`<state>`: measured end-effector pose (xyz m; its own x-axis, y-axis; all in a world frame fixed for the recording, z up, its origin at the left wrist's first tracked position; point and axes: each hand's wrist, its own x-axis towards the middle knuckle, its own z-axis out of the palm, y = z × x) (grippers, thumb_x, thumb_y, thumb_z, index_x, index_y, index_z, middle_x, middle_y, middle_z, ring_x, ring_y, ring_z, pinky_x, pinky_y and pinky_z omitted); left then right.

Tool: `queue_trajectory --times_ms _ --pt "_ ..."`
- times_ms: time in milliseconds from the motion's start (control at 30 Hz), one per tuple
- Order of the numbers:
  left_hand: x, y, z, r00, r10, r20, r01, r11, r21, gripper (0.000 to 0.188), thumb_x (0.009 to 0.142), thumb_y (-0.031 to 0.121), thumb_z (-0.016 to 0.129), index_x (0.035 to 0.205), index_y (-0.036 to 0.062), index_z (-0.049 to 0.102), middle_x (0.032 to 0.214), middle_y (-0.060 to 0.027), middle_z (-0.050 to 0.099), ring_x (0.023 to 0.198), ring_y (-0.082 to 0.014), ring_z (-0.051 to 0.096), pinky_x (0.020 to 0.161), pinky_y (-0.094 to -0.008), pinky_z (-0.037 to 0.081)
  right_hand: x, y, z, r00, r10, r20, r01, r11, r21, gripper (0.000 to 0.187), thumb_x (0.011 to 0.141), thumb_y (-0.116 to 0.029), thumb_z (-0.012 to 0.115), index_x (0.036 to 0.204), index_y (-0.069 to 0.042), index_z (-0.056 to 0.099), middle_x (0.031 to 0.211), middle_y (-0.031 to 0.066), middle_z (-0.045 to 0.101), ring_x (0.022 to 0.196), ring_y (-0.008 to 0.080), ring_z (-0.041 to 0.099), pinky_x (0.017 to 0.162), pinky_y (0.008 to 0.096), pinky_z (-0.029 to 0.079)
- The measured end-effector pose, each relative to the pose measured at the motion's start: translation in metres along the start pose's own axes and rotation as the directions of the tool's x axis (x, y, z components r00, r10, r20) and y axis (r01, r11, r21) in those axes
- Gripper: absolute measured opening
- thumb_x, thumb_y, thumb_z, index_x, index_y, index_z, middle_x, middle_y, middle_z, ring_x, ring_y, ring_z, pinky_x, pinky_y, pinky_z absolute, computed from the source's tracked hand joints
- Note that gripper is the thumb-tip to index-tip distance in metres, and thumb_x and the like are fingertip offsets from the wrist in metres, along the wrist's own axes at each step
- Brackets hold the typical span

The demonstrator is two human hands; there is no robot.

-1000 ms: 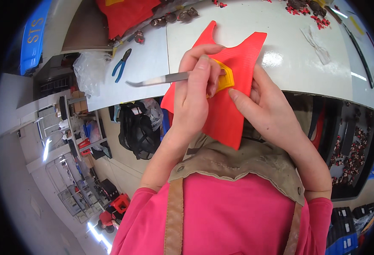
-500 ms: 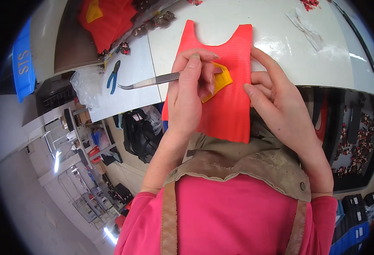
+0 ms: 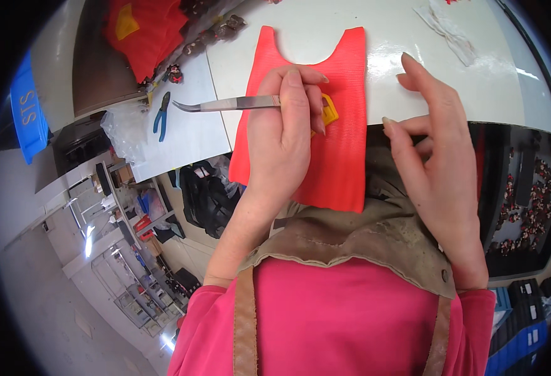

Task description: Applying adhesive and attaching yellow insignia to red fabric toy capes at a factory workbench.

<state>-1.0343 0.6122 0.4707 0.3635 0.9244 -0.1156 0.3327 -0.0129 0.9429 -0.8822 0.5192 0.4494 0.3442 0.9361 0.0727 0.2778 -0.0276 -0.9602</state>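
Observation:
A red ribbed vest-shaped piece (image 3: 341, 169) lies over the table's near edge, its lower part overhanging toward my apron. On its middle is a yellow angular patch (image 3: 330, 110), partly hidden by my fingers. My left hand (image 3: 282, 125) is closed around a pair of metal tweezers (image 3: 235, 104), whose curved tip points left, away from the patch. The fingertips of this hand rest at the patch's edge; whether they press on it I cannot tell. My right hand (image 3: 435, 131) is raised just right of the red piece, apart from it, with fingers spread and nothing in them.
Blue-handled pliers (image 3: 161, 118) lie on white paper left of the red piece, beside a clear plastic bag (image 3: 125, 135). More red pieces (image 3: 147, 37) are piled at the far left. A white crumpled cloth (image 3: 448, 31) is at the far right. A dark tray of small red parts (image 3: 526, 200) sits lower right.
My right hand has let go of the red piece's right edge and moved off to the right, fingers opening. My left hand with the tweezers has shifted slightly right over the patch.

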Motion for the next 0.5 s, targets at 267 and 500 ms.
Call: queue_trajectory --times_ms 267,500 --pt "0.001 0.004 0.007 1.0 -0.019 0.001 0.018 0.996 0.087 0.03 0.104 0.02 0.033 0.099 0.0005 0.055 0.069 0.0019 0.045 0.055 -0.004 0.041 0.048 -0.0181 0.031 0.001 0.006 -0.006 1.0 0.015 0.02 -0.015 1.0 0.001 0.056 0.085 0.005 0.059 0.137 -0.009 0.045 0.115 0.0062 0.058 0.064 0.0046 0.051 0.059 0.0175 0.044" --pt "0.002 0.01 0.007 0.999 -0.046 0.028 0.041 0.989 0.144 0.027 0.103 0.014 0.032 0.096 -0.002 0.053 0.066 -0.001 0.048 0.057 -0.0061 0.045 0.053 -0.021 0.039 0.001 0.008 -0.011 0.997 0.072 0.034 -0.074 0.996 0.046 0.051 0.088 0.002 0.058 0.137 -0.008 0.045 0.113 0.0076 0.059 0.067 0.0049 0.057 0.061 0.0187 0.046"
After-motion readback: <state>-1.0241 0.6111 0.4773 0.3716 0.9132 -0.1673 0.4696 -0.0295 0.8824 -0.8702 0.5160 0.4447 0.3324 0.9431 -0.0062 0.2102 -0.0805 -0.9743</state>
